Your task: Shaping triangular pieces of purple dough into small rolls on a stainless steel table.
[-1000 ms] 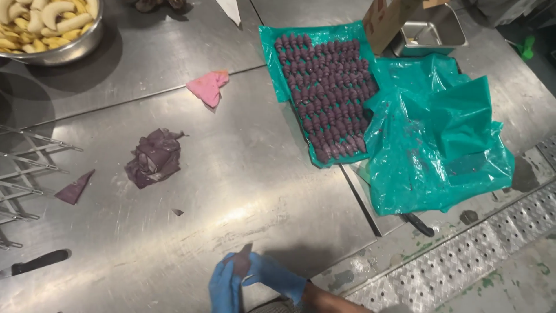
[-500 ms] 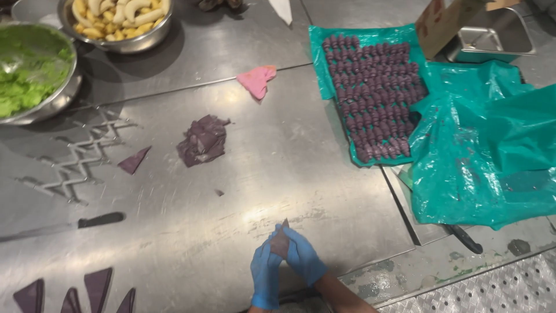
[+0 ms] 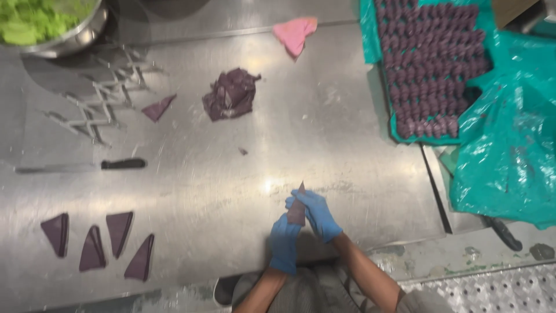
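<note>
Both gloved hands meet low over the steel table (image 3: 191,191), and between them stands a purple dough triangle (image 3: 297,210), point up; the left hand (image 3: 284,242) wraps its fingers closed around the lower edge of the piece, the right hand (image 3: 315,213) curls shut over its upper side, so the dough is pinched from both flanks just above the tabletop; how far the fold has gone is hard to read, the gloves cover most of it.

Containers now: top left, a metal bowl (image 3: 81,37) holds green leafy stuff, cut off by the frame edge; top right, a tray lined with teal plastic (image 3: 370,35) carries tight rows of small purple shaped pieces (image 3: 431,64), its upper end out of view; beside it a loose heap of teal plastic sheet (image 3: 509,150) hides whatever lies beneath.

On the bare steel: a crumpled lump of purple dough (image 3: 230,94); a pink scrap (image 3: 294,33) near the top; one small purple triangle (image 3: 157,108) by a folding lattice cutter (image 3: 95,104); a black-handled knife (image 3: 81,166), its blade blurred; four flat purple triangles (image 3: 98,243) in a row at lower left.
</note>
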